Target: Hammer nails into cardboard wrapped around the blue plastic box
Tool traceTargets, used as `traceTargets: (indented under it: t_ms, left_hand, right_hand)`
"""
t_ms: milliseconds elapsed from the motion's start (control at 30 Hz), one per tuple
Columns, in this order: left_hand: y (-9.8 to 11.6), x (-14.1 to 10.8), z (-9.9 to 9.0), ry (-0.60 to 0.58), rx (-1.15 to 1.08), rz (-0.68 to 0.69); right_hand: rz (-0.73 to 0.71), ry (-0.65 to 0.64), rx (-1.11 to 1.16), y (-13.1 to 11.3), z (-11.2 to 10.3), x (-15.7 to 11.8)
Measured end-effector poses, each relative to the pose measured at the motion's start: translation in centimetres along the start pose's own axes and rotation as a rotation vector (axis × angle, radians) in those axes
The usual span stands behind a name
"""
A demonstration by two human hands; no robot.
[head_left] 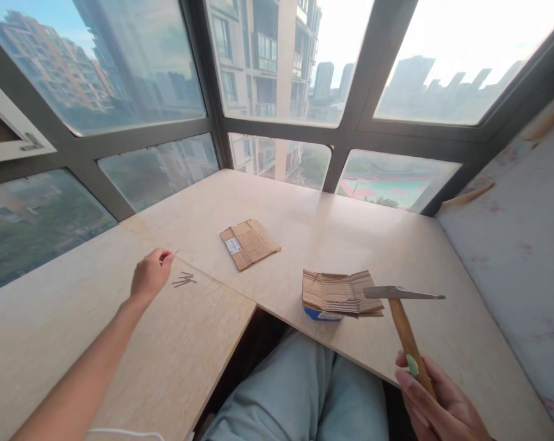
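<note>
My right hand grips the wooden handle of a hammer, holding it upright over the right side of the counter with its metal head on top. My left hand is closed in a pinch on a thin nail, whose tip pokes out past the fingertips. Just right of that hand lies a small group of loose nails. Left of the hammer head, a folded piece of corrugated cardboard rests on a blue object, with several nails lying on the cardboard.
A flat piece of cardboard with a white label lies mid-counter. The beige stone counter has an inner corner edge above my legs. Windows border it behind; a patterned wall stands at right. A white cable shows at the bottom.
</note>
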State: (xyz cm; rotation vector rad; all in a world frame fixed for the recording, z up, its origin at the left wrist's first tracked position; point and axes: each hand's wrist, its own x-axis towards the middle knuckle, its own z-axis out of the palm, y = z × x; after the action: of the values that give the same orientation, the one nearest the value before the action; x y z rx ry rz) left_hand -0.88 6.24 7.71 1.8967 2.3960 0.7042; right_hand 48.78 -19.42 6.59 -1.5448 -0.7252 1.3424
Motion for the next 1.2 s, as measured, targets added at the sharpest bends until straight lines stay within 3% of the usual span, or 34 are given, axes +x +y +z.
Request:
traceTargets:
  t_ms: [167, 267, 367, 467, 733, 967, 1200]
  left_hand:
    - [10.6, -2.7, -0.2, -0.065, -0.474, 0.236]
    - [16.1, -4.8, -0.1, -0.281, -0.766, 0.274]
    - [20.3, -6.7, 0.2, -0.469, -0.961, 0.307]
    - [23.1, -8.1, 0.8, -0.600, -1.043, 0.346]
    - [26.6, -8.4, 2.5, -0.764, -1.013, 0.408]
    - [26.9, -6.9, 3.6, -0.662, -0.913, 0.681]
    - [27.3, -7.1, 4.6, -0.670, -0.920, 0.693]
  right_hand:
    - [0.007, 0.009, 0.054, 0.6, 0.8, -0.5]
    - [0.011, 0.007, 0.060, 0.6, 1.1, -1.1]
    - [0.000, 0.032, 0.100, 0.1, 1.8, -1.6]
    - [-0.007, 0.052, 0.138, -0.8, 2.4, -2.0]
    - [-0.003, 0.049, 0.158, -1.6, 2.7, -2.5]
    - [0.011, 0.037, 0.190, -0.9, 2.6, -2.3]
    - [0.015, 0.041, 0.185, -1.0, 2.9, -1.9]
